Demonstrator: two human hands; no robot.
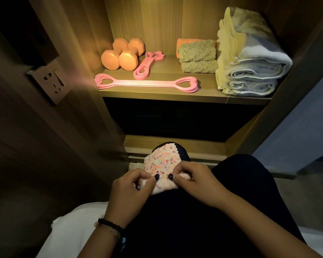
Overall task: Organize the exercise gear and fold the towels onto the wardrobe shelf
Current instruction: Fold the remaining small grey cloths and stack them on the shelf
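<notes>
Left hand and right hand both pinch the speckled towel on the lap, squaring its near edge | wardrobe shelf holds dumbbells, bands, folded towels | corner alignment likely precedes the fold

No writing, label, brand, number or sign can be read anywhere in view; the wall socket plate at the left shows only its slots, with no legible marking on it.
</notes>
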